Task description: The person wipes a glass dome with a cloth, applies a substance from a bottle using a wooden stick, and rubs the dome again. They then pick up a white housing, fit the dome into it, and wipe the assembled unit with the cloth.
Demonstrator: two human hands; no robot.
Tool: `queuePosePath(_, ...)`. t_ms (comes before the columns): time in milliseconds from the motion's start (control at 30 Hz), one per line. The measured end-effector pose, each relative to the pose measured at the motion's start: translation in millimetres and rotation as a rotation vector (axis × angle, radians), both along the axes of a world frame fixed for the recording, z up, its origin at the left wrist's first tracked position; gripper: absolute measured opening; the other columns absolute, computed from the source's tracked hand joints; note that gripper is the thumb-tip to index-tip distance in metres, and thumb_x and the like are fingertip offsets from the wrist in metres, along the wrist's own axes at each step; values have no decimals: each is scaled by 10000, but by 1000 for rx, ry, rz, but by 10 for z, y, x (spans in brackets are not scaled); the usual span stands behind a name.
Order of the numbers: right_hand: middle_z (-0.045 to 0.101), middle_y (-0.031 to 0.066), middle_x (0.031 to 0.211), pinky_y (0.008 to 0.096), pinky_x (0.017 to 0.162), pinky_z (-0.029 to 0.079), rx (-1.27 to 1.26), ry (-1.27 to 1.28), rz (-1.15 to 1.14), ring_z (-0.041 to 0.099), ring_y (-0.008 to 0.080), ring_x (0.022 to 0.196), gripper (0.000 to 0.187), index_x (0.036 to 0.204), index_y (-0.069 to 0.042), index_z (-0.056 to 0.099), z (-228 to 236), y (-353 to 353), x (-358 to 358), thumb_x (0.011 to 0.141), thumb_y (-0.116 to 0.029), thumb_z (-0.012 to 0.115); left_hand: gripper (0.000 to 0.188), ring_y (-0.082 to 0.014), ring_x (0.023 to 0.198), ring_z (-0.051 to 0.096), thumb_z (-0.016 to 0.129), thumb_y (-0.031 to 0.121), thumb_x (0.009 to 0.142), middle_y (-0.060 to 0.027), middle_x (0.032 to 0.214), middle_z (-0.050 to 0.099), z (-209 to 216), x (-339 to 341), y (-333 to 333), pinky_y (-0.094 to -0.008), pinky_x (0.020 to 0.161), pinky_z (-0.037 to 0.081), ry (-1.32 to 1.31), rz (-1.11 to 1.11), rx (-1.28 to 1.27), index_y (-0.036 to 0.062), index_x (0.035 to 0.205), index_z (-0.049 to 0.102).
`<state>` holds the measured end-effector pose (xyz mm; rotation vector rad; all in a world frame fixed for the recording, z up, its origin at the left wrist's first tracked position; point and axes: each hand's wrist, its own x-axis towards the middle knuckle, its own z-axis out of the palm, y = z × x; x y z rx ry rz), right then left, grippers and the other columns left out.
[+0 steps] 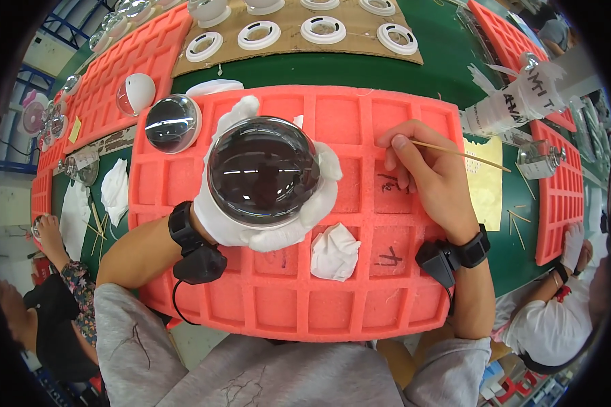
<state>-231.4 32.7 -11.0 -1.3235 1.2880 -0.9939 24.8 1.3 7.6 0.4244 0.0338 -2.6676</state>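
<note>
My left hand (pixel 225 229), in a white glove, is wrapped round a large glossy dome (pixel 261 173) that looks dark and reflects the ceiling lights. The dome is held above a pink foam tray (pixel 273 300) with square pockets. My right hand (pixel 433 173) is bare and pinches a thin wooden stick (pixel 483 157) over the tray's right side. That stick points away to the right. Between the hands, a crumpled white cloth (pixel 335 252) lies on the tray. Another clear dome with a white rim (pixel 174 123) sits at the tray's far left corner.
White rings (pixel 323 30) lie on cardboard (pixel 285 51) at the back. More foam trays flank the green table (pixel 305 73). A half-white sphere (pixel 137 93) stands left. Loose sticks (pixel 518 217) and yellow paper (pixel 483 180) lie right. Co-workers sit on both sides.
</note>
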Motion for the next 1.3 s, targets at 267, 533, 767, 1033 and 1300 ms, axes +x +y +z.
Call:
queuePosePath(267, 611, -25, 763, 188, 546, 380, 5, -3, -1, 488, 31, 609, 186, 1033, -45, 673, -1, 9, -12, 1047, -157, 525, 857, -237, 506, 565, 448, 788, 885, -195, 841, 621, -129, 25, -85, -310, 398, 427, 151, -160, -243, 1, 1215, 531)
queuePosePath(533, 615, -25, 771, 188, 556, 388, 11, 4, 17, 495, 33, 620, 182, 1041, -47, 672, 13, 4, -9, 1046, -153, 525, 947, -258, 540, 612, 484, 820, 843, -252, 931, 653, -252, -2, -75, -304, 419, 468, 289, -249, -316, -28, 1265, 511)
queuePosePath(767, 627, -3, 831, 203, 606, 441, -84, 122, 67, 524, 43, 667, 163, 1094, -31, 668, -27, 25, 2, 1033, -112, 540, 968, -280, 648, 636, 426, 804, 845, -303, 981, 651, -286, -2, -1, -330, 527, 501, 313, -240, -396, -65, 1260, 521)
queuePosePath(1033, 641, 1, 945, 209, 653, 461, -51, 231, 81, 540, 48, 730, 196, 1153, -23, 659, 113, 35, 16, 998, -33, 540, 869, -297, 715, 626, 317, 696, 937, -316, 976, 646, -273, -47, 41, -365, 605, 508, 283, -208, -565, -90, 1224, 552)
queuePosePath(1300, 654, 31, 1019, 233, 656, 465, -161, 200, 75, 567, 83, 746, 203, 1115, -21, 654, 225, 73, -27, 956, 20, 534, 828, -293, 694, 615, 322, 671, 962, -303, 962, 653, -141, -34, 3, -367, 514, 471, 256, -162, -510, -81, 1205, 571)
